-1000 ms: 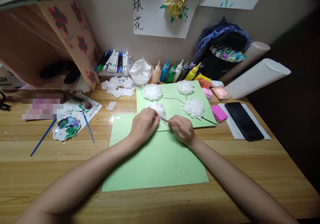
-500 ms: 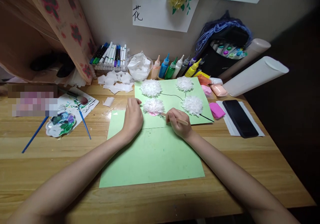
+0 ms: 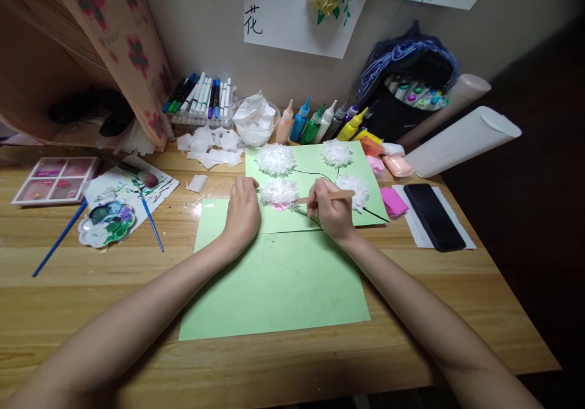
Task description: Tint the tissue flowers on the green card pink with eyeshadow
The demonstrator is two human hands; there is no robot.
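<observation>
Four white paper pompom flowers, one being the front-left flower, sit on a green card with thin black stem lines. My right hand is closed round a flat wooden craft stick, its tip at the lower right edge of that flower. A bit of pink shows under the petals there. My left hand rests by the card's left edge, just left of the same flower; its fingers are bent together and their tips are hidden. A second green sheet lies beneath.
Paint bottles, a tub of white tissue, and markers line the wall. At left are a paint palette, brushes and a palette box. At right lie pink clay, a phone and a white tube.
My right hand has lifted and turned slightly, and the stick's rear end has swung up from slanting down to nearly level. My left hand stays by the flower. The view has shifted a little.
</observation>
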